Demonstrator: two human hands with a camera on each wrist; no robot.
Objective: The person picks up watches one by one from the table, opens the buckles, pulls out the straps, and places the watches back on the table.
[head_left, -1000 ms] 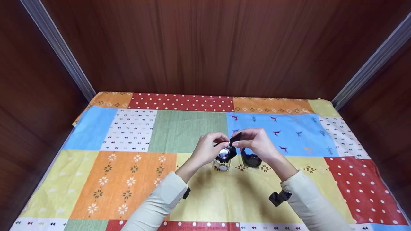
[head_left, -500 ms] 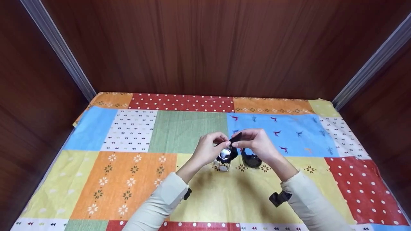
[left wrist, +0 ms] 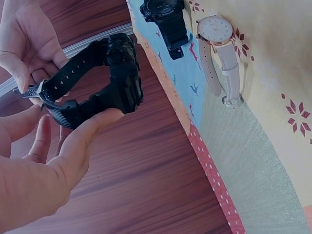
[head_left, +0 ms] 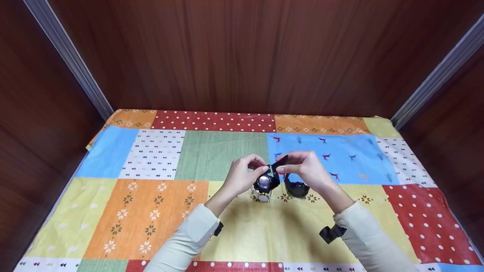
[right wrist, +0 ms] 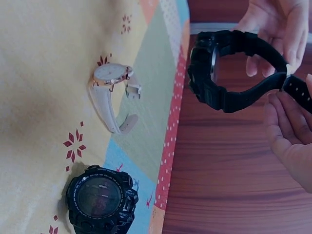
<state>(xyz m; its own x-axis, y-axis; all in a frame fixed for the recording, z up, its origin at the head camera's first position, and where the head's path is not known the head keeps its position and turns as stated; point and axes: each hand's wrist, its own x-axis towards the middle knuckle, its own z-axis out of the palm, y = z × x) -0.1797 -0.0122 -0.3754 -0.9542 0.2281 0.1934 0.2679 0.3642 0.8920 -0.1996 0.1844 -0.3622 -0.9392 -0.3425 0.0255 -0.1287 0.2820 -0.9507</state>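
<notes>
A black digital-style wristwatch (head_left: 273, 183) is held up between both hands, its strap forming a loop with one end passing through the buckle. My left hand (head_left: 244, 174) pinches it near the buckle; in the left wrist view a finger of that hand lies along the watch case (left wrist: 127, 73). The free strap end (right wrist: 296, 91) is pinched by my right hand (head_left: 304, 169). Below on the cloth stands a white-strapped watch (right wrist: 108, 100) with a pale dial and rose-gold rim. Beside it is another black digital watch (right wrist: 100, 200), its strap closed or curled beneath.
A patchwork tablecloth (head_left: 151, 219) covers the table. Dark wood-grain panels (head_left: 242, 56) rise behind and at both sides, with grey metal strips (head_left: 72, 60) in the corners. Each wrist wears a small black camera (head_left: 332, 233).
My right hand has shifted slightly to the right with the strap end, and the gap between the hands has grown a little. The two watches on the cloth stay put.
</notes>
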